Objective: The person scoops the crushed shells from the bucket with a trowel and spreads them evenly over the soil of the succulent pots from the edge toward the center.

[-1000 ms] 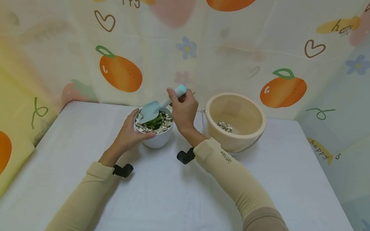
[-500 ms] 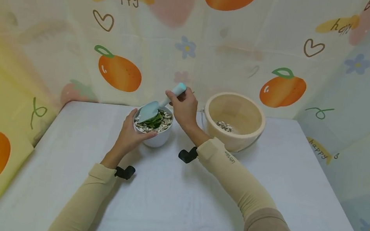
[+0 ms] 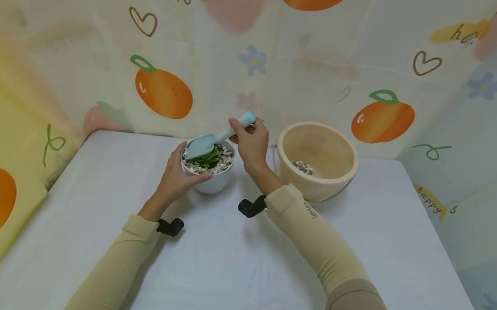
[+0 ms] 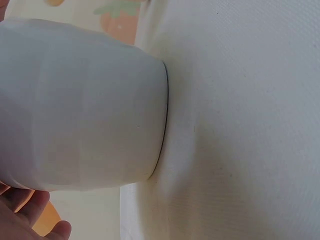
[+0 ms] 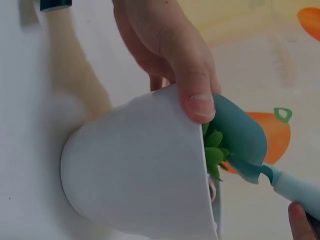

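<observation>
In the head view my left hand point(image 3: 177, 174) holds a white pot point(image 3: 212, 184) from its left side, and the right wrist view shows that thumb point(image 5: 200, 102) pressed on the rim. Green succulent leaves point(image 3: 212, 158) and pale pebbles point(image 3: 199, 167) fill the pot's top. My right hand point(image 3: 253, 146) pinches the handle of a light blue garden trowel point(image 3: 202, 147), whose blade slants over the leaves at the pot's left. In the left wrist view the white pot point(image 4: 90, 110) stands on the tabletop, with right-hand fingers point(image 4: 35, 207) beyond it.
A larger cream tub point(image 3: 313, 185) with a few pebbles point(image 3: 303, 167) inside stands right of my right hand. A white cloth point(image 3: 221, 278) covers the table. A fruit-printed curtain point(image 3: 296, 87) hangs right behind the table's back edge.
The trowel has shifted slightly right with my right hand, and its blade lies a little flatter over the leaves. The left hand keeps the pot in place; the head view has tipped slightly.
</observation>
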`<state>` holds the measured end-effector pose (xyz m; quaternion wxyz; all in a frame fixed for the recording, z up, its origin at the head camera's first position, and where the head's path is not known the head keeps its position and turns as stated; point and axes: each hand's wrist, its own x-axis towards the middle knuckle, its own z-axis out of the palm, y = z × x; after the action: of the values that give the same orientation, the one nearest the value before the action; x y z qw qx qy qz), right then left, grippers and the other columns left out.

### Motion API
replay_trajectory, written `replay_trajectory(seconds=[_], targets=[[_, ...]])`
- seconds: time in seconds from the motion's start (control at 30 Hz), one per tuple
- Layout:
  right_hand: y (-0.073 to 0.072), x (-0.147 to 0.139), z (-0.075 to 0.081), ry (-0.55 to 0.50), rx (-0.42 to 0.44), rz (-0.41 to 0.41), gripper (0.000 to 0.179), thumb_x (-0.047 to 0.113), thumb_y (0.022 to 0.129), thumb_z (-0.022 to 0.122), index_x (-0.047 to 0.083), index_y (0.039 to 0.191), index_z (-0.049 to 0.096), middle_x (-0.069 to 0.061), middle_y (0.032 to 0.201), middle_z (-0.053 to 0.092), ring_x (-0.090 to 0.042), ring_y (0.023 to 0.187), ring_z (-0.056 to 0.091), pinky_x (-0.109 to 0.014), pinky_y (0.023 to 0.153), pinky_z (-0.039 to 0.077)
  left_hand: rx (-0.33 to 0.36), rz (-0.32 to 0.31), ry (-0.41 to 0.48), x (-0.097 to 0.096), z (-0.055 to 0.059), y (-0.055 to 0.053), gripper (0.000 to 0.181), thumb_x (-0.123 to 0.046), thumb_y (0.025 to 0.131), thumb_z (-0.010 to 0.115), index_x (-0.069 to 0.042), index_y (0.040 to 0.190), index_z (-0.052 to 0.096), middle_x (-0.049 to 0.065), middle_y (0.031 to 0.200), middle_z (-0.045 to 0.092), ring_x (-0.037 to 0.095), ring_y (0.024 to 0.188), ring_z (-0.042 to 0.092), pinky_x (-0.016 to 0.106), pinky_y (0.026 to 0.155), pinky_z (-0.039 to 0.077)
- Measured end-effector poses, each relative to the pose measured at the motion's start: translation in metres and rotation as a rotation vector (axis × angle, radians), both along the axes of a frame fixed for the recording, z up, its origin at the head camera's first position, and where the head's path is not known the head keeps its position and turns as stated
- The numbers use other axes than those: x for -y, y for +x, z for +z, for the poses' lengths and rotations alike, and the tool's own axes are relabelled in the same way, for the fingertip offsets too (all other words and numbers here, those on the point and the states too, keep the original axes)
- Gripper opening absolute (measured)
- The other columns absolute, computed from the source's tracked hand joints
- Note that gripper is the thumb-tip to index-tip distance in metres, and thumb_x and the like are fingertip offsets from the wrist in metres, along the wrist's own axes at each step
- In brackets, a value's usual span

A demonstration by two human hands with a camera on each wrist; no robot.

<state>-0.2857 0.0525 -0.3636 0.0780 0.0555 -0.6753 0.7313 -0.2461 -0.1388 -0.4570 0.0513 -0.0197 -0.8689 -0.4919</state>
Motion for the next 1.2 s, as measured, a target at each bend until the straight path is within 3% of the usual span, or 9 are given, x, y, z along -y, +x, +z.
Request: replay_trajectory(seconds=[0.37,0.63,0.87,1.2], targets=[[0.001,-0.008,0.007,-0.066,0.057,-0.067,0.025,0.02,0.09,0.07,0.001,0.105,0.062,-0.022,0.108,0.07,-0.026,0.089,0.073,-0.03,0.077,0.06,0.037,0.003,0.011,0.0,0.002,0.002,0.114,-0.043,0.074,0.082,-0.011,0.156,0.009,0.017,0.16,0.019,0.035,0.147,0.022,0.061,0.117,0.02],[0.0,-0.024,0.019,-0.171,0.106,-0.091,0.016,0.016,0.091,0.069,0.001,0.097,0.064,-0.018,0.102,0.069,-0.012,0.072,0.069,-0.032,0.077,0.06,0.02,0.003,0.016,0.0,0.002,0.002,0.112,-0.043,0.075,0.082,-0.012,0.156,0.01,0.017,0.159,0.02,0.035,0.147,0.022,0.062,0.117,0.019],[-0.002,-0.041,0.029,-0.219,0.147,-0.121,0.011,0.012,0.092,0.067,0.001,0.093,0.066,-0.007,0.085,0.07,-0.012,0.068,0.07,-0.034,0.077,0.06,0.01,0.002,0.034,0.001,0.002,0.003,0.112,-0.039,0.075,0.082,-0.012,0.156,0.01,0.018,0.159,0.02,0.035,0.146,0.023,0.061,0.117,0.02],[-0.01,-0.065,0.044,-0.331,0.163,-0.116,0.007,0.008,0.091,0.064,0.002,0.09,0.065,-0.008,0.078,0.071,-0.019,0.074,0.074,-0.034,0.076,0.06,0.031,-0.003,0.038,0.0,0.003,0.003,0.114,-0.041,0.075,0.082,-0.013,0.157,0.008,0.017,0.16,0.018,0.035,0.146,0.022,0.061,0.117,0.021]])
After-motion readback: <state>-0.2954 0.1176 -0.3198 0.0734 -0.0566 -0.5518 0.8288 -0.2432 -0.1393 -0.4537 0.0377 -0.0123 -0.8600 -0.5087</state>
